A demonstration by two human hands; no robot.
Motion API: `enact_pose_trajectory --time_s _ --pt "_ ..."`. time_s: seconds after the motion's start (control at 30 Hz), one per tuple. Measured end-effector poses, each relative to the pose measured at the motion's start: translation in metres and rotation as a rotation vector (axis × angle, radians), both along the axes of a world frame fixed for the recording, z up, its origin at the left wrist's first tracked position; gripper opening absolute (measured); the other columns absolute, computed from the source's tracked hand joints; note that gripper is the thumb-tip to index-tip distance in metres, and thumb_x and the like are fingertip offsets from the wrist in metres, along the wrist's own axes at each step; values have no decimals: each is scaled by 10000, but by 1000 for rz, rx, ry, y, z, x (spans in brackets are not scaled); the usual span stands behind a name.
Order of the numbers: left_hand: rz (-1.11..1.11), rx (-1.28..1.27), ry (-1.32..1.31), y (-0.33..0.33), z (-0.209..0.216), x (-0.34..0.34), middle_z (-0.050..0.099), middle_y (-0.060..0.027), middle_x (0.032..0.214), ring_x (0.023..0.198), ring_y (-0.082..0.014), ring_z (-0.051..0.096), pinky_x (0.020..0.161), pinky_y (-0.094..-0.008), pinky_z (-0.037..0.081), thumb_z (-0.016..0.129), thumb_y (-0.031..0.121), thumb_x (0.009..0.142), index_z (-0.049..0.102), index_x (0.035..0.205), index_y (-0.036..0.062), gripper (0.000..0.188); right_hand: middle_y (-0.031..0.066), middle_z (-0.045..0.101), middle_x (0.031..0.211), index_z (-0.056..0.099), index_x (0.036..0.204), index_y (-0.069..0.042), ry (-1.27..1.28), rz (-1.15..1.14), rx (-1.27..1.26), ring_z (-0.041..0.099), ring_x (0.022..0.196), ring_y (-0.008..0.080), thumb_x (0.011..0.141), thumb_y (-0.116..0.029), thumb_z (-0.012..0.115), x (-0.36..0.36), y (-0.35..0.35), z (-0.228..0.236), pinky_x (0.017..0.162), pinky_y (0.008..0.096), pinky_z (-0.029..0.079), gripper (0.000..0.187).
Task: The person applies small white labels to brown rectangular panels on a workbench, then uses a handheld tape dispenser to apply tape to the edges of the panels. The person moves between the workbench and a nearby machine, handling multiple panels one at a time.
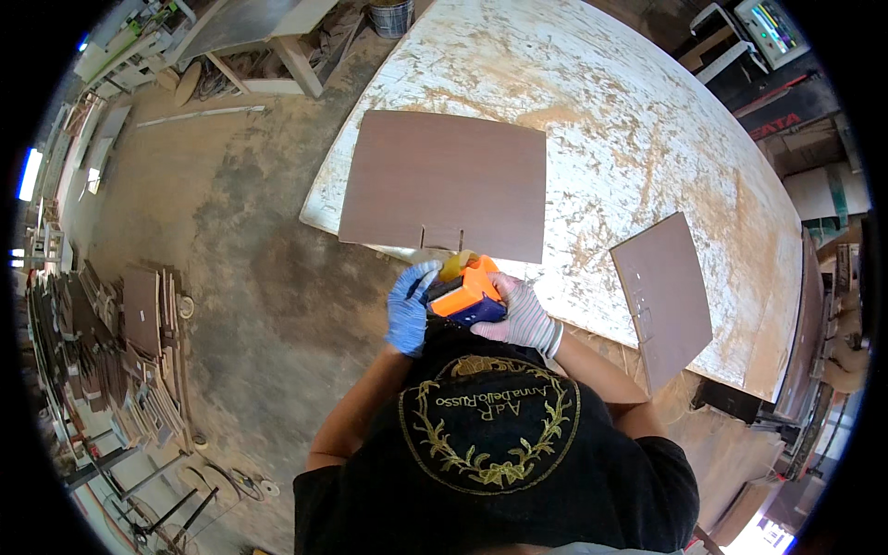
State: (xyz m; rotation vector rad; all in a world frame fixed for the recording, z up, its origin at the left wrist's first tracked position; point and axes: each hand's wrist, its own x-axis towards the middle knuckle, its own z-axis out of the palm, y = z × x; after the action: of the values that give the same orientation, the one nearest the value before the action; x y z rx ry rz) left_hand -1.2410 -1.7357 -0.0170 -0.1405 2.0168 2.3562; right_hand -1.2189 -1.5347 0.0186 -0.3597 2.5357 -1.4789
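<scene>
In front of my body I hold an orange and dark blue tape dispenser (470, 294) with a yellowish-brown tape roll (455, 266) at its far side. My right hand (520, 313), in a pale striped glove, is wrapped round the dispenser's right side. My left hand (408, 305), in a blue glove, curls against its left side by the tape; its fingertips are partly hidden. Just beyond, a brown panel (444, 180) with two narrow slots in its near edge lies on the white worktable (601, 120), slightly overhanging it. A smaller brown panel (668, 296) lies to the right, tilted across the table's near edge.
Sawdust and scuffs cover the worktable. Stacked boards (143, 314) stand on the floor at left. A bucket (392, 18) and another table (250, 32) are at the far left. A device with a lit screen (775, 28) stands at the far right.
</scene>
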Motion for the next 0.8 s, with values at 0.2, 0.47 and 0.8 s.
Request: enact_pose_trajectory --time_s 0.2,0.47,0.8 --pt "-52 -26 -97 -4 20 -14 657 -51 934 854 -133 618 806 -267 505 644 -11 845 626 1045 10 202 157 623 1051 491 1219 -46 -166 16 -247 621 973 282 658 -321 809 -5 -4 -3 880 351 481 700" --pt "73 221 -298 12 13 -9 593 -72 1101 983 -178 588 850 -328 516 669 -37 800 555 1138 38 365 181 626 980 477 1213 -62 -110 148 50 627 911 341 665 -362 806 -19 22 -5 841 398 492 706" --pt "276 52 -164 19 -30 -15 531 32 746 699 -70 493 639 -225 434 663 54 845 575 854 65 89 199 639 946 512 1208 -60 -189 302 339 628 900 367 625 -467 805 -46 25 26 818 378 497 770"
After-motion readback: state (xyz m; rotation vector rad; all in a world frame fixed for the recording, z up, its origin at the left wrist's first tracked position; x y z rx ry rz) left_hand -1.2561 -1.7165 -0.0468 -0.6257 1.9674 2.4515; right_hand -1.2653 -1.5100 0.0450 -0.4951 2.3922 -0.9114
